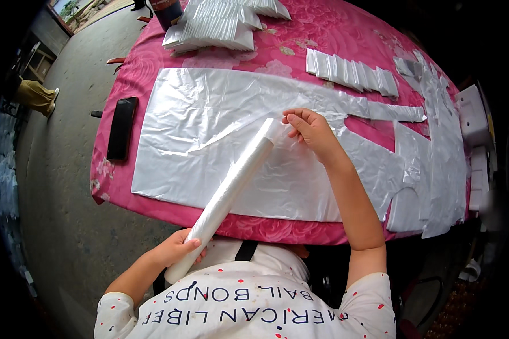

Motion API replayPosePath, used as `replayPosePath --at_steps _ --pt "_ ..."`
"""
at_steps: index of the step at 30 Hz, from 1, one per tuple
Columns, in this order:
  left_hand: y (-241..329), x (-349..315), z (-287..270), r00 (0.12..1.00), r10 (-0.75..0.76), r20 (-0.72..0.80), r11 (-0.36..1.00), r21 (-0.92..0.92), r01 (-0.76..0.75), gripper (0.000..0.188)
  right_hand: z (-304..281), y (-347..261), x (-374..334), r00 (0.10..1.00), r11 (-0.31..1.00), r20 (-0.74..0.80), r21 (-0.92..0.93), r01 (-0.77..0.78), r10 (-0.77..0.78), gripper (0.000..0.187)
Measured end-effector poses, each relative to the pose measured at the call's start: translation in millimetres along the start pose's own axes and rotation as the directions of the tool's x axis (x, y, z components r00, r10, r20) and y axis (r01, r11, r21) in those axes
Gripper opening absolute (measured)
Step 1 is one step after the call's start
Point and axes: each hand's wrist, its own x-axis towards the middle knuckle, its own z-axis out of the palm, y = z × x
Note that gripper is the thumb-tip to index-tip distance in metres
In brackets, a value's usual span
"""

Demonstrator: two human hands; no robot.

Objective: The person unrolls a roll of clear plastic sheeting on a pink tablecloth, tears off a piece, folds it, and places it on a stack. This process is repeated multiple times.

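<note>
A long roll of clear plastic film [229, 195] slants from my lap up over the table. Around its lower end my left hand [181, 248] is closed. At the upper end my right hand [311, 130] pinches the loose edge of the film between thumb and fingers, a little to the right of the roll. Beneath both lies a large stack of flat white plastic bags [181, 130], with handle straps stretching to the right. The film is so clear that where its loose part ends is hard to make out.
Pink flowered cloth [266, 229] covers the table. A black phone [122, 129] lies at its left edge. Folded white bag bundles [215, 34] sit at the far left beside a dark container [165, 12]; another folded row [350, 73] lies far right. A person's legs [38, 96] show at left.
</note>
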Motion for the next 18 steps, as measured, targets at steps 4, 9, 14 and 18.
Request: replayPosePath --at_steps 4,9,14,18 --pt "-3 -1 -7 1.0 0.011 0.021 1.0 0.011 -0.011 0.051 8 -9 11 0.987 0.992 0.137 -0.107 -0.068 0.082 0.026" --pt "-5 -1 -3 0.999 0.024 -0.044 0.999 0.049 -0.022 0.059 7 -7 17 0.932 0.982 0.317 -0.117 -0.145 0.176 0.018" --pt "-3 -2 2 0.997 0.003 -0.082 0.989 0.151 0.009 0.044 4 -4 10 0.952 0.99 0.296 -0.138 -0.038 0.078 0.015" --pt "3 -3 3 0.997 -0.001 -0.079 0.993 0.117 0.01 0.045 -8 -2 11 0.995 0.973 0.072 -0.215 0.079 -0.065 0.016"
